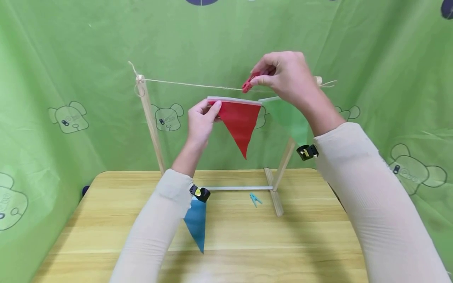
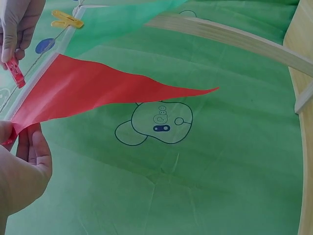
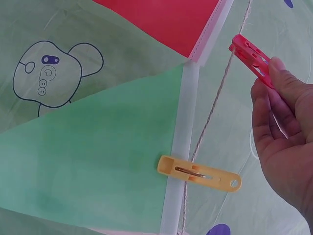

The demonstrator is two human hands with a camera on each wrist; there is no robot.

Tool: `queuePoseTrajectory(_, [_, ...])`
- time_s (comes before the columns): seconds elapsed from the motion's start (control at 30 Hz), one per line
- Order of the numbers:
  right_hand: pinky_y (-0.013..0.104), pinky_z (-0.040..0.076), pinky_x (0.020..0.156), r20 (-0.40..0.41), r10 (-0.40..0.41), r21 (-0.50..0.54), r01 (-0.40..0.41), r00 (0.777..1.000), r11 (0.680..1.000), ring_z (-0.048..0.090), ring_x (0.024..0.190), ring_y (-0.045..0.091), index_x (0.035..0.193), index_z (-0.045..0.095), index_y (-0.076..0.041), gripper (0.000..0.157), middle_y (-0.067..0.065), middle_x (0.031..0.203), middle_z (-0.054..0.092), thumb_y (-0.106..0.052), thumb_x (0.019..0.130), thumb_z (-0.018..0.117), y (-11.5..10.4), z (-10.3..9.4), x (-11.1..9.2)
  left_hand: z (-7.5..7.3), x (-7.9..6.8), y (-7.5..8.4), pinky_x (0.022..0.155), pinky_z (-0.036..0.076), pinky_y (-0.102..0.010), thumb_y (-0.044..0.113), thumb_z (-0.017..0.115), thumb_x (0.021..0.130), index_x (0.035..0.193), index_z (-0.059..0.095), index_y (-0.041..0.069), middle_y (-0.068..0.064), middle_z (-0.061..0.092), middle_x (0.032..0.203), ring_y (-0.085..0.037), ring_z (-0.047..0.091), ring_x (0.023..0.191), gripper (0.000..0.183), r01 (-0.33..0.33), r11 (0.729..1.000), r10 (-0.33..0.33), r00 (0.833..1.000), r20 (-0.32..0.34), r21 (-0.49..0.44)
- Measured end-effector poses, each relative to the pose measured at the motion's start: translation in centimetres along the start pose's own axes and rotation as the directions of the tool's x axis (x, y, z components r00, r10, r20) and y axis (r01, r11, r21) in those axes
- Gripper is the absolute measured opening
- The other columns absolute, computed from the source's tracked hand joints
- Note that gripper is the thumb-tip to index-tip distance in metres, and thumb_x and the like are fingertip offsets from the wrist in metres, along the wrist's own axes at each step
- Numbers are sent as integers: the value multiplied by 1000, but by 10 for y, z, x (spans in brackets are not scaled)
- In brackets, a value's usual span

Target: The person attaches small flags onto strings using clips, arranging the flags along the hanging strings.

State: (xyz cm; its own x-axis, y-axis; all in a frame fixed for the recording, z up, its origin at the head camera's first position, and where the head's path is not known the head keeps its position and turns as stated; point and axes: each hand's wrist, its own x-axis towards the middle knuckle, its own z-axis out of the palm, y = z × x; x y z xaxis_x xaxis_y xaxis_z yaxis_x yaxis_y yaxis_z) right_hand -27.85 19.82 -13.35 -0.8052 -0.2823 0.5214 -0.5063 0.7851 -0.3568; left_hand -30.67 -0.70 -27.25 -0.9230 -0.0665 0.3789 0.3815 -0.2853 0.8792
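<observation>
In the head view my left hand (image 1: 199,122) pinches a red triangular pennant (image 1: 242,122) by the left end of its white top band. The pennant hangs point down, just below a thin string (image 1: 191,83). My right hand (image 1: 288,74) holds a red clothespin (image 3: 252,58) between thumb and fingers, its tip at the string in the right wrist view. Beside the red pennant hangs a green pennant (image 3: 98,147), its band clipped to the string by a yellow clothespin (image 3: 195,172). The red pennant's band lies apart from the string near the red clothespin.
Wooden posts (image 1: 152,122) carry the string, with a pale bar (image 1: 240,188) low between them. A blue clothespin (image 1: 255,199) lies on the wooden table (image 1: 283,247). A blue pennant (image 1: 198,224) shows partly behind my left forearm. Green patterned cloth (image 1: 226,35) surrounds the table.
</observation>
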Motion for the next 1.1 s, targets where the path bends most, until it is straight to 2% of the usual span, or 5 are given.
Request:
queuePoseTrajectory(0.2, [13,51,70,43,10,-8,-10,999,1000,66,81,10,104,78,-8,22,9,99,77,-24,89,81,-1,0,1,2,3,1,71,61,-25,8,68,100,115,72,-8,-2,69,86,-12,65,73,22,-8,1000,8,1000,4,-9])
queuePoseTrajectory(0.5, [16,50,69,82,-16,-50,20,996,999,65,81,12,102,78,-9,19,6,95,76,-24,91,80,-1,2,2,4,6,2,80,62,-34,10,68,100,115,73,-5,-4,70,89,-14,66,76,21,14,1000,-14,1000,-8,4])
queuePoseTrajectory(0.87, [16,50,69,100,-15,-77,23,995,997,65,82,14,103,79,-9,19,7,96,76,-24,91,80,-4,2,4,7,8,2,76,62,-30,8,69,99,113,73,-5,-4,69,86,-13,65,73,20,27,999,-28,999,-27,-28])
queuePoseTrajectory(1.1, [15,51,69,110,-23,-82,32,994,996,66,83,15,102,78,-9,19,7,97,76,-23,90,80,-5,3,4,10,9,3,71,62,-26,8,68,100,115,72,-6,-3,68,85,-12,65,71,21,6,999,-7,999,-33,-40])
